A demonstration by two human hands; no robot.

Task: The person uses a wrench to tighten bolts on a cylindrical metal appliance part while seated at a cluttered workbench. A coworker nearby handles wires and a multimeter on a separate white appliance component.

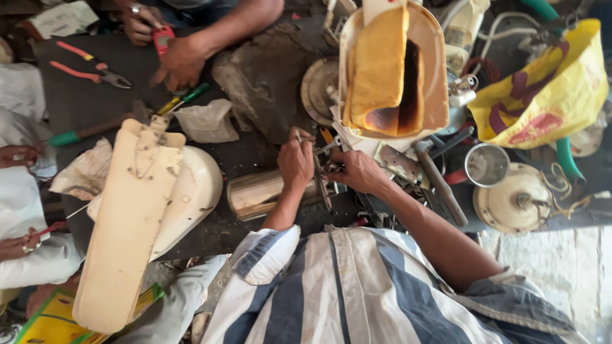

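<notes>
Gripping a small metal bracket [324, 171] beside the shiny steel cylinder [258, 193] on the dark surface [89, 102], the left hand [295, 162] pinches its upper end, fingers together; the right hand [357, 171] clamps its side. It looks stiff, light and sharp-edged, best held by its flat faces.

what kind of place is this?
Likely a small appliance or fan repair shop. A crowded dark workbench holds cream fan blades, pliers, a screwdriver and round motor housings; both hands, left hand and right hand, work on a metal part.
</notes>
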